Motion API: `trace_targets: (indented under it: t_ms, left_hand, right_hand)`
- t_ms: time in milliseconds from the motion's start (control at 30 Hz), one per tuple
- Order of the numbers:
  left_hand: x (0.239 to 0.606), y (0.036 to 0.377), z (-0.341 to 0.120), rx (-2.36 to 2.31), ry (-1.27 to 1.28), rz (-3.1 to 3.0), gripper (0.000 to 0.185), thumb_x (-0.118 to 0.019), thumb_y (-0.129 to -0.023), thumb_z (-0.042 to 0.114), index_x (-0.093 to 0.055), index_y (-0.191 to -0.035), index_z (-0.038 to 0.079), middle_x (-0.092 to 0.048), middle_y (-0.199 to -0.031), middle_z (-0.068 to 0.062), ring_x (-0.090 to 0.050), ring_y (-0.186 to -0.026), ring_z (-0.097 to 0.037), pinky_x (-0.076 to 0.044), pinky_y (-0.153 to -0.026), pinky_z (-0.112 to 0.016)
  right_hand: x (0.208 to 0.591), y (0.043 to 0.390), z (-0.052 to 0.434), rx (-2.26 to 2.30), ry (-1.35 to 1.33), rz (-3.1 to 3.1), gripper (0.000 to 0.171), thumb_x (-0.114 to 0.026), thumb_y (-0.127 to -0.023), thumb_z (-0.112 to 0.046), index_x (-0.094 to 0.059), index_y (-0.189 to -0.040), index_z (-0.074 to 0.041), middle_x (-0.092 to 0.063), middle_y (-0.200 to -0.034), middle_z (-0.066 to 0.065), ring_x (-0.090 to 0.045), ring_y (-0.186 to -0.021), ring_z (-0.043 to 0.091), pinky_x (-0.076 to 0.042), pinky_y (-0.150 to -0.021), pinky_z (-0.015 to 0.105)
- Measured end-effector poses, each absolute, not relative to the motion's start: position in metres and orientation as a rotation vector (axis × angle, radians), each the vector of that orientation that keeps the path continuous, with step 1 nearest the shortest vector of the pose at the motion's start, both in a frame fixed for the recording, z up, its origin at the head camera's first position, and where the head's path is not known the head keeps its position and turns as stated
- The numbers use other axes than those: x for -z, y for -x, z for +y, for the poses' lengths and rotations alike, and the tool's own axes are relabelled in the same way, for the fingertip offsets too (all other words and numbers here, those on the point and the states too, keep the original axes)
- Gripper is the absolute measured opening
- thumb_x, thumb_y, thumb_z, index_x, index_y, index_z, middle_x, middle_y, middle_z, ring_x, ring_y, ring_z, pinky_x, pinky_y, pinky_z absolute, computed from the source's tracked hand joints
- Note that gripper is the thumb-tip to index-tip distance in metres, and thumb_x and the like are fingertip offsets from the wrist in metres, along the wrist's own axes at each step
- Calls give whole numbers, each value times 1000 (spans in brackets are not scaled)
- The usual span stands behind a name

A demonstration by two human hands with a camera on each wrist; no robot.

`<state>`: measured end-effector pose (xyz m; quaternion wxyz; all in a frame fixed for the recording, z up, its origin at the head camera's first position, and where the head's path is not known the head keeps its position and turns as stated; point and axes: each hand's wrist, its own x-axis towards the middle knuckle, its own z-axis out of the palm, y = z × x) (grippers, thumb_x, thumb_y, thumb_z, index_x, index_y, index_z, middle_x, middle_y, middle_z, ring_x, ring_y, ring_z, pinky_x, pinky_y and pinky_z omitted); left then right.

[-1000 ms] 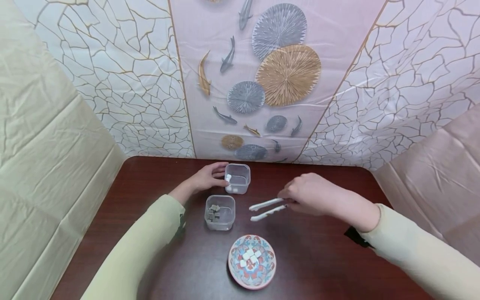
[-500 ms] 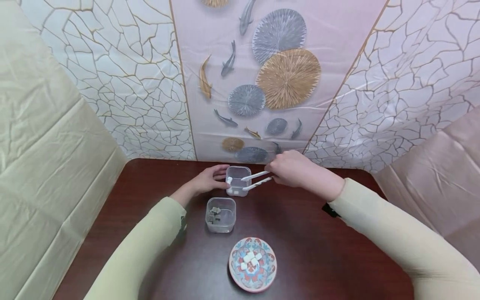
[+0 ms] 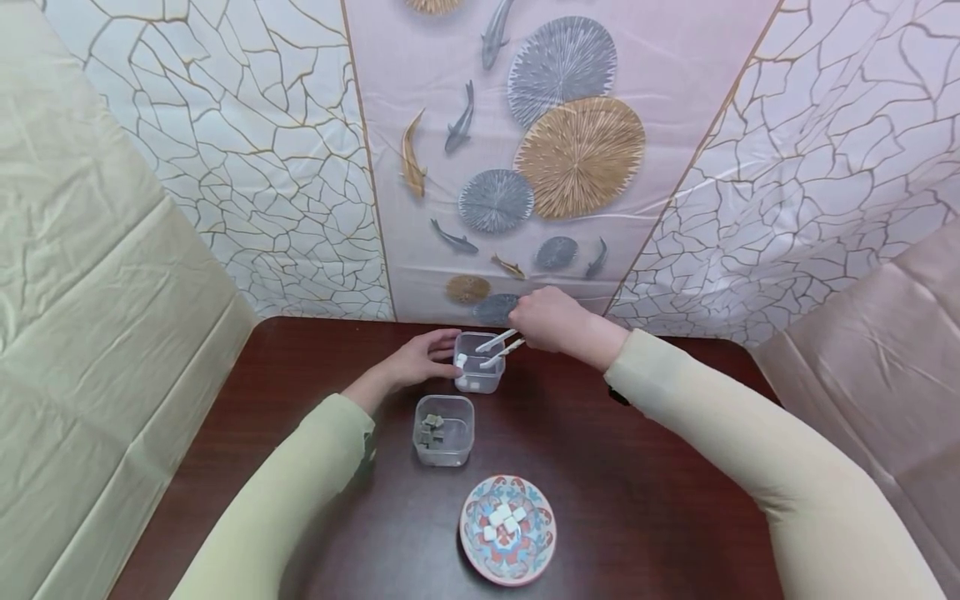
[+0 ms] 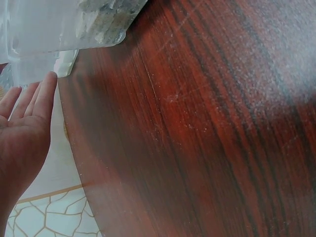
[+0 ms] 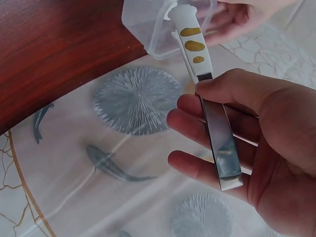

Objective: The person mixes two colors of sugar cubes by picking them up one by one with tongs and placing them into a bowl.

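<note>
In the head view my left hand (image 3: 412, 360) rests against the left side of the far clear plastic container (image 3: 478, 385), which has a few white cubes (image 3: 462, 361) along its left side. The left wrist view shows these fingers (image 4: 47, 94) fairly straight. My right hand (image 3: 551, 319) pinches a pair of tongs (image 3: 498, 342) between thumb and fingers. The tongs have white tips with gold spots and metal arms (image 5: 219, 131). Their tips reach into the far container, spread apart, with nothing visible between them.
A second clear container (image 3: 444, 454) with several grey-brown cubes (image 3: 431, 427) stands nearer. A patterned plate (image 3: 508, 567) bearing several white cubes (image 3: 501, 515) lies in front of it, on the dark wood table (image 3: 637, 500). A fabric backdrop (image 3: 577, 158) hangs behind.
My right hand has carried the tongs left and away from me, from beside the containers to inside the far one. My left hand has stayed at that container.
</note>
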<state>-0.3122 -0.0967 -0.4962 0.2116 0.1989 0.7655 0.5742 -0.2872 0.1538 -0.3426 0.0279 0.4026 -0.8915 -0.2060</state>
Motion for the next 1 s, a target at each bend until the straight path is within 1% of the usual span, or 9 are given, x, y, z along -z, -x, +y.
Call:
trace_targets:
  t_ms: [133,233,467,767,833,1000]
  left_hand:
    - [497,314,-97,-1596,-569,2123,79,-77,-96,-1,-35,-163,-6,-47,-160,-30,-48,-148,-42,-46,-121,-46]
    - [499,315,-97,-1600,-583,2121,79,-76,-96,-1,-34,-162,-7,-46,-160,-31,-48,-148,-43,-45,-121,-46]
    - [500,316,-98,-1597,-574,2126,78,-77,-96,-1,-36,-162,-5,-48,-159,-29,-49,-148,-42,-46,-121,-46]
    - [500,316,-97,-1596,-559,2128,77,-77,-96,0,-37,-162,-4,-47,-161,-28,-48,-149,-42,-45,-122,-47]
    - [500,316,-97,-1603,-555,2123,77,-77,-96,0,-37,-162,-4,-46,-161,-28,-48,-149,-42,-45,-122,-47]
    - [501,316,-96,-1613,-553,2115,77,-77,-95,-2,-37,-162,-4,-46,-161,-28,-48,-149,-42,-45,-122,-47]
  right_hand:
    - [348,291,145,741,-1263,-2780,13,-75,-91,-5,-72,-80,-12,-75,-85,8,-73,-80,31,-64,-69,49]
    - [351,292,141,769,-1269,-2796,12,-75,-92,-6,-74,-82,-13,-76,-88,9,-73,-83,31,-64,-71,48]
    - [359,296,132,809,-1301,-2811,13,-77,-91,-6,-74,-81,-14,-75,-89,8,-74,-86,31,-65,-73,47]
    - [365,301,126,873,-1301,-2870,4,-75,-96,-11,-78,-94,-13,-76,-96,9,-74,-88,30,-66,-76,46]
    - [365,302,126,865,-1296,-2890,4,-75,-95,-11,-78,-94,-13,-76,-96,8,-74,-88,29,-65,-76,45]
    - [365,305,130,813,-1267,-2926,8,-77,-95,-12,-74,-88,-14,-75,-94,7,-73,-87,29,-65,-74,45]
